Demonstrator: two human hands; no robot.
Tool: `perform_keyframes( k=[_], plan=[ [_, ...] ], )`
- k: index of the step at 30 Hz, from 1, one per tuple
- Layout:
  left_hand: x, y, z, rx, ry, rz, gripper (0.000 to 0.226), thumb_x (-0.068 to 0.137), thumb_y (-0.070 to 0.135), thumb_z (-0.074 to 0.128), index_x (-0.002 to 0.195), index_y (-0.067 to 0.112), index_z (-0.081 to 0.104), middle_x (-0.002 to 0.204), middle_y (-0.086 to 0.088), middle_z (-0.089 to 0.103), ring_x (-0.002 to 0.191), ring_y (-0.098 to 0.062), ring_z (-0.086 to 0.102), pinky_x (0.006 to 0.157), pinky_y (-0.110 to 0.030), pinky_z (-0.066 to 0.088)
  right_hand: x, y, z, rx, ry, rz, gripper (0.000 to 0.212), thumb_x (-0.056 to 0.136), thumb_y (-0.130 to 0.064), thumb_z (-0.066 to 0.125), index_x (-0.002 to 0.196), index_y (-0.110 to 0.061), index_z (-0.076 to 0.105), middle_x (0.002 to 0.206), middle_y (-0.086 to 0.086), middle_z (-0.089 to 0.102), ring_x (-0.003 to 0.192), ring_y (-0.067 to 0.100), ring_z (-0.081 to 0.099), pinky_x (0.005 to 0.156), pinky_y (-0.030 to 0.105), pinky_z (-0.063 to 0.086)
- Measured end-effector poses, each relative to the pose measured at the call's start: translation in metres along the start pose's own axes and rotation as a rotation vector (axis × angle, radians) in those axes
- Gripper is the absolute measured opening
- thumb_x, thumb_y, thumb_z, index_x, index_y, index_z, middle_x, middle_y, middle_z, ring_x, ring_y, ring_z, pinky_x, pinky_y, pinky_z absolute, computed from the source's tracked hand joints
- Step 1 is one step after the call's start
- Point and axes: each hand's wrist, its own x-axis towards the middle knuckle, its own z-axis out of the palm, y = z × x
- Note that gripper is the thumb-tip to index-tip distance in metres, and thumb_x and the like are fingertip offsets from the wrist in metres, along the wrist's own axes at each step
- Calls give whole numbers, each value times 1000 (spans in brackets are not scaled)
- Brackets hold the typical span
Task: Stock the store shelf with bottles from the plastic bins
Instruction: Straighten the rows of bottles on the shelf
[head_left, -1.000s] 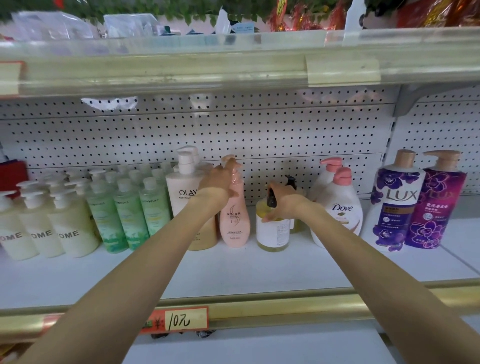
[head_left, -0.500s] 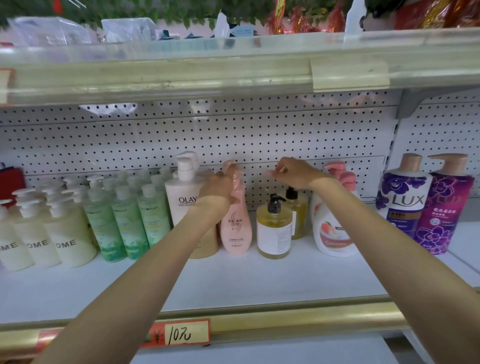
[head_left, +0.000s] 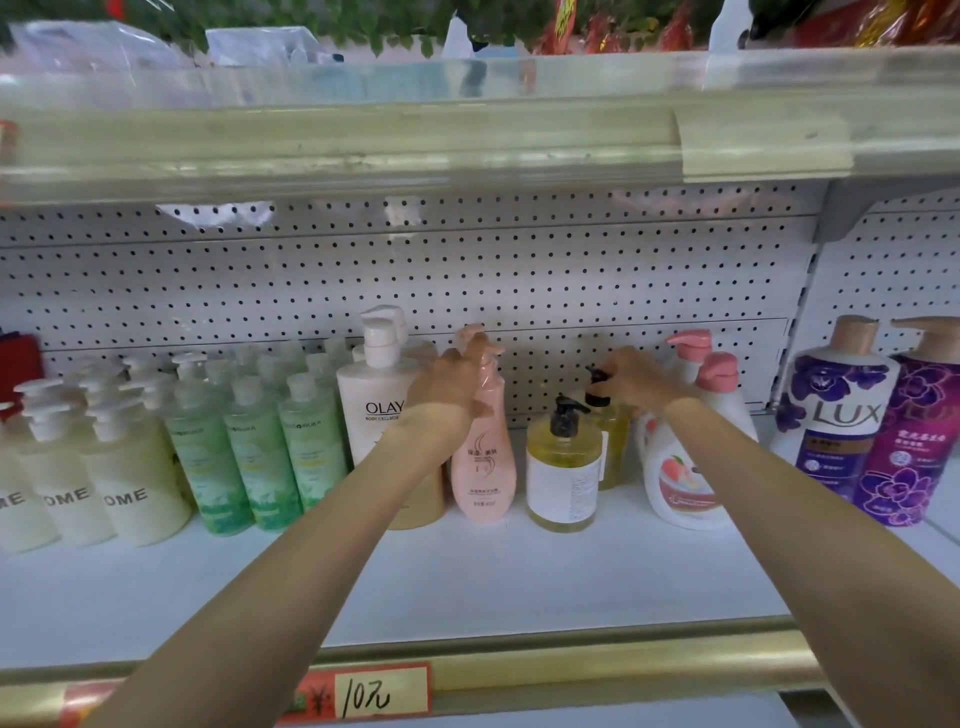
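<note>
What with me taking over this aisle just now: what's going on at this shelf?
A person is arranging bottles on the white store shelf. Their left hand grips the neck of a pink plastic pump bottle standing beside the white Olay pump bottle. The fingers of the right hand pinch the black pump of the rear clear yellow bottle, which stands behind a matching front yellow bottle. Both held bottles rest upright on the shelf. No plastic bins are in view.

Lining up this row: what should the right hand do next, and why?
Probably nudge the rear yellow bottle left, behind the front yellow bottle: the right hand grips its pump, it sits offset rightward; the left hand holds the pink bottle.
</note>
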Motion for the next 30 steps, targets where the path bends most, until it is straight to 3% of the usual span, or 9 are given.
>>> perform_keyframes(
  k=[4, 8, 10, 19, 23, 27, 30],
  plan=[
    [-1, 0, 1, -3, 7, 3, 74, 85, 14, 66, 143, 20, 19, 114, -16, 52, 101, -33, 55, 77, -38, 45, 5, 2, 0, 28, -3, -6, 13, 89, -14, 62, 83, -3, 58, 69, 5, 54, 67, 20, 55, 52, 20, 41],
    [0, 0, 0, -3, 11, -7, 76, 84, 15, 66, 144, 21, 20, 113, -16, 52, 101, -33, 55, 75, -37, 44, 15, 1, 6, 53, 3, -1, 23, 90, -17, 62, 101, 3, 60, 90, 17, 61, 79, 29, 61, 73, 38, 55],
    [1, 0, 0, -1, 6, -15, 78, 84, 15, 67, 145, 22, 19, 113, -16, 52, 101, -33, 55, 74, -37, 43, 20, -2, 9, 61, -15, 7, 28, 90, -20, 62, 108, 1, 59, 96, 17, 61, 80, 29, 61, 75, 42, 57],
    [1, 0, 0, -20, 6, -7, 72, 84, 13, 67, 141, 22, 24, 113, -14, 52, 102, -33, 55, 78, -39, 45, 30, -22, 14, 81, -111, 21, 19, 90, -26, 62, 102, -14, 53, 100, 12, 54, 68, 23, 60, 50, 25, 55],
    [1, 1, -1, -9, 3, -4, 73, 84, 14, 67, 142, 20, 23, 113, -15, 52, 101, -33, 55, 76, -38, 44, 33, -27, 15, 67, -177, 26, 16, 91, -27, 61, 101, -17, 54, 108, 16, 57, 70, 27, 64, 64, 33, 58],
    [1, 2, -2, -12, -4, -10, 75, 84, 14, 67, 143, 20, 22, 115, -15, 51, 104, -33, 54, 77, -39, 44, 32, -29, 15, 78, -203, 22, 16, 92, -27, 60, 103, -18, 53, 111, 15, 53, 68, 26, 62, 62, 32, 58],
    [1, 2, -2, -13, -7, -12, 75, 84, 15, 67, 144, 20, 21, 115, -15, 51, 104, -33, 54, 78, -39, 45, 27, -27, 16, 147, -196, 22, 22, 92, -30, 58, 109, -15, 53, 116, 16, 54, 84, 29, 63, 61, 30, 56]
  ],
)
